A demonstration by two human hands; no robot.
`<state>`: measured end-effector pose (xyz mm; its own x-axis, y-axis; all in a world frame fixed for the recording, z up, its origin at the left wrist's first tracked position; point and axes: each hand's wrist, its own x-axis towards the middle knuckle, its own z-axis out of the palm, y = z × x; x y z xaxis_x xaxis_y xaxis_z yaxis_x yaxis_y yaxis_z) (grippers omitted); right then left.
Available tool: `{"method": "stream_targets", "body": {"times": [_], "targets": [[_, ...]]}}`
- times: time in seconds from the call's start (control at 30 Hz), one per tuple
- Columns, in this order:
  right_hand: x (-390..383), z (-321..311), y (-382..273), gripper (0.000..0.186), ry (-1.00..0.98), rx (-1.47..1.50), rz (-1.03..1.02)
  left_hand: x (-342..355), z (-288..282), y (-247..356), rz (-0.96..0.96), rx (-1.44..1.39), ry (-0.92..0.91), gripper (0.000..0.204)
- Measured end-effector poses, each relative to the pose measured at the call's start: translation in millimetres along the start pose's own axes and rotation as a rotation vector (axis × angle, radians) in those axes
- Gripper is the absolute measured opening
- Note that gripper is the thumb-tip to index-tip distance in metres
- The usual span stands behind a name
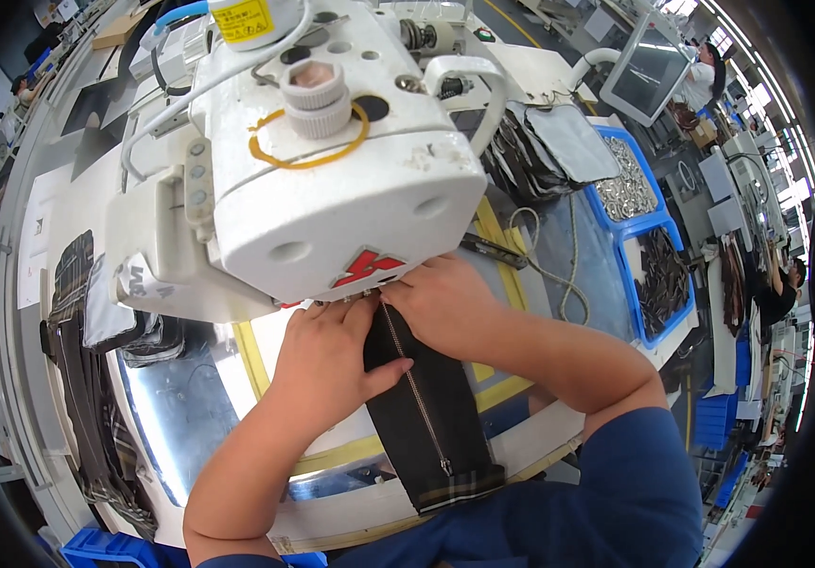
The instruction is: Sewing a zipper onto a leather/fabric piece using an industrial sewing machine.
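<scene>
A black strip of fabric with a metal zipper (424, 402) runs from under the white sewing machine head (351, 204) toward my body. Its near end shows a plaid edge, and the zipper pull lies close to that end. My left hand (327, 364) rests on the strip's left side, fingers stretched forward and thumb spread across the cloth. On the other side, my right hand (441, 301) is curled on the fabric close to the machine, thumb by the zipper. The machine head hides some fingertips and the sewing point.
Blue trays on the right hold metal pieces (623, 180) and dark pieces (661, 279). Fabric stacks lie at left (95, 379) and behind right (554, 147). A cord (573, 270) loops beside a dark tool (495, 250). A screen (649, 68) stands far right; other people work beyond.
</scene>
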<state>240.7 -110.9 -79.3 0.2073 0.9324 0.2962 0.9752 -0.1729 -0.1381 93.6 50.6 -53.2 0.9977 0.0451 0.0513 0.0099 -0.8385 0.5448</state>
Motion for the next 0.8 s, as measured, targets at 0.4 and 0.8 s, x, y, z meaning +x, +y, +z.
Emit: {"method": "stream_targets", "body": {"times": [0.4, 0.8], "targets": [[2.6, 8.2, -9.0, 0.020, 0.022, -0.009, 0.002, -0.9, -4.8, 1.0, -0.005, 0.083, -0.003, 0.079], [-16.7, -0.2, -13.5, 0.047, -0.048, 0.043, 0.022, -11.7, 14.0, 6.4, 0.018, 0.239, 0.058, 0.098]]}}
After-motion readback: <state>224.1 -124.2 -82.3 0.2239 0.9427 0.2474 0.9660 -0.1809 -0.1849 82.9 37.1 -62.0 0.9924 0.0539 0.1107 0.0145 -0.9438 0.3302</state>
